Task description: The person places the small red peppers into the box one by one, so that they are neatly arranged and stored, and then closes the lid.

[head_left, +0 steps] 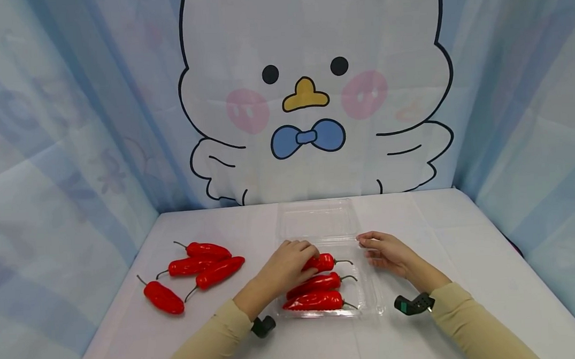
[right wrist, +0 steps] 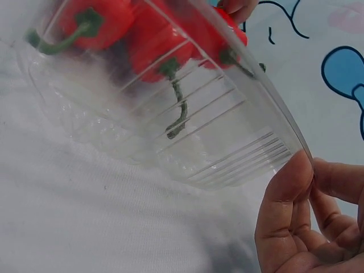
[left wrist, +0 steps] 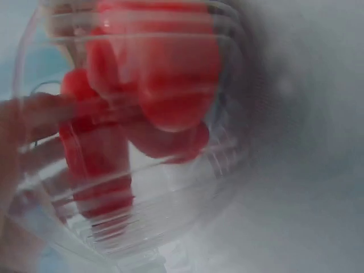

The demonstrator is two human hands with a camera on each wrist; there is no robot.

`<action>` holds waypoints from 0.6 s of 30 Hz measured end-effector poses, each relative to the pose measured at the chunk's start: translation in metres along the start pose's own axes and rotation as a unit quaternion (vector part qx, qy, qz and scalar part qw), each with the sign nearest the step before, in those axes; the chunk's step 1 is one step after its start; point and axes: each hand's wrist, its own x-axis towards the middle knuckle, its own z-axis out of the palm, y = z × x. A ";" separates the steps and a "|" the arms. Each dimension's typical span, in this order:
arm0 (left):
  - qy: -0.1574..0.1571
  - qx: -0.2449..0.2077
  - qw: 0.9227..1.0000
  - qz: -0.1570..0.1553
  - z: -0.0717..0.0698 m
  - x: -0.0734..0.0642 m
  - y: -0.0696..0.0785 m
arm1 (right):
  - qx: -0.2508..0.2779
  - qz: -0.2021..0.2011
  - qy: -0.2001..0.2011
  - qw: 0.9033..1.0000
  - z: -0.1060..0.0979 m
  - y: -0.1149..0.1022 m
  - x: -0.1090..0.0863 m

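Note:
A clear plastic clamshell box [head_left: 368, 303] lies with its lid [head_left: 317, 220] folded back. Two red chili peppers [head_left: 318, 301] rest side by side in its near part, their green stems to the right. Behind them, my left hand [head_left: 287, 264] holds a third chili pepper [head_left: 325, 262] from above, fingers curled over its left end. At the box's far right corner, my right hand [head_left: 388, 254] pinches the rim between thumb [right wrist: 286, 185] and fingers. The left wrist view shows the peppers [left wrist: 176, 79] blurred through the box wall.
Several more red chili peppers [head_left: 218, 272] lie on the white tabletop [head_left: 237, 342], left of the box. A printed cloth [head_left: 311, 173] with a cartoon bird stands at the table's back, and blue curtains [head_left: 51, 174] flank the sides.

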 end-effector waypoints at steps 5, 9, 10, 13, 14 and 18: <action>-0.022 -0.009 1.000 0.004 0.004 -0.002 -0.002 | 0.003 0.001 -0.001 1.000 -0.001 0.000 0.000; -0.042 -0.008 0.999 0.007 0.006 -0.004 -0.004 | 0.005 0.001 0.001 1.000 0.000 0.001 0.000; -0.045 -0.010 0.999 0.006 0.006 -0.004 -0.005 | 0.005 0.001 0.001 1.000 0.000 0.001 0.000; -0.047 -0.014 0.999 0.003 0.007 -0.004 -0.005 | 0.006 0.000 0.000 1.000 -0.001 0.001 0.000; -0.046 -0.014 0.999 0.003 0.007 -0.004 -0.006 | 0.007 0.000 0.000 1.000 -0.001 0.001 0.000; -0.039 -0.011 0.999 0.007 0.006 -0.005 -0.006 | 0.007 -0.002 -0.001 1.000 -0.001 0.001 0.000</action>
